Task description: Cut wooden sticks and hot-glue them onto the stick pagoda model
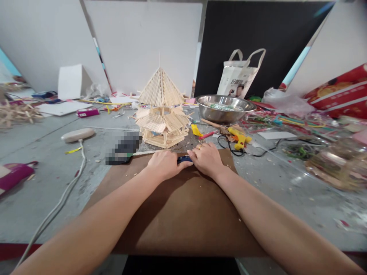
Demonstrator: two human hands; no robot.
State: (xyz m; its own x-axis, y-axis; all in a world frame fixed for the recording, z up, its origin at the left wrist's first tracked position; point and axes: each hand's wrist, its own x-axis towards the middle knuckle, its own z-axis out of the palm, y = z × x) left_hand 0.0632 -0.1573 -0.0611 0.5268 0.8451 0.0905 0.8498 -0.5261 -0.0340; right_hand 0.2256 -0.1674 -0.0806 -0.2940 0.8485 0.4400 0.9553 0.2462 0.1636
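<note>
Both my hands rest on the far edge of a brown cardboard sheet [177,214]. My left hand [164,164] is curled, and a small dark blue tool [184,159] sticks out between it and my right hand [207,157]. The right hand's fingers are bent down over the tool's right end, with a ring on one finger. A thin pale stick [149,152] lies along the cardboard's far edge, left of my left hand. Just beyond my hands stands a pagoda model [161,110] made of wooden sticks.
A steel bowl [225,107], a yellow glue gun [239,138] with black cord, a white tote bag [239,76] and craft clutter fill the right side. A white cable [61,198] and oval device [77,134] lie left. A pile of sticks [15,112] sits far left.
</note>
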